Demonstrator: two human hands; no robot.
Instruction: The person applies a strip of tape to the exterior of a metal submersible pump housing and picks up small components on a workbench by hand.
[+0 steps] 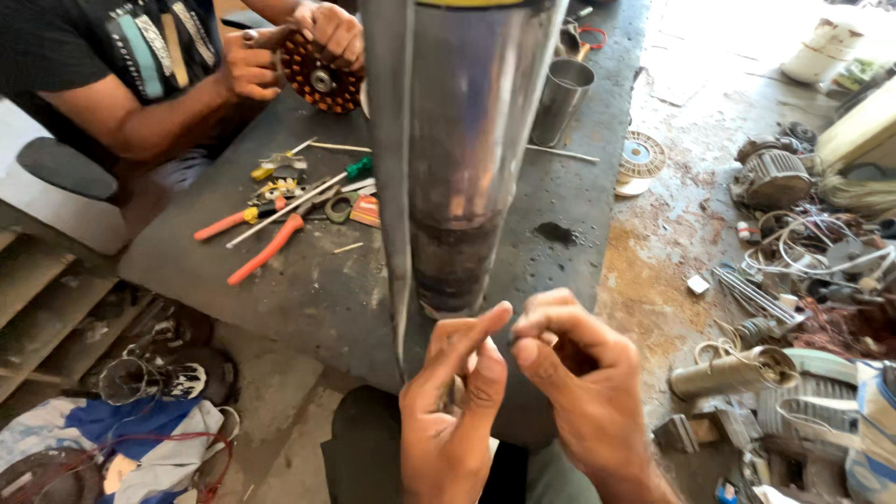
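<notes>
A long shiny steel tube (462, 140) runs from the top of the view down toward me, its lower end darkened and scorched. My left hand (453, 420) sits just below that end, fingers bent upward and touching the tube's rim. My right hand (579, 373) is beside it, thumb and fingers pinched together near the left fingertips; whether something thin lies between them I cannot tell. Both hands hover over the near edge of the dark workbench (308, 280).
Another person sits at the far left, both hands on a copper-wound stator (322, 75). Red-handled pliers (266, 250), screwdrivers (308, 191) and a steel cup (562, 101) lie on the bench. Motors (775, 177), wire coils and scrap crowd the floor at right.
</notes>
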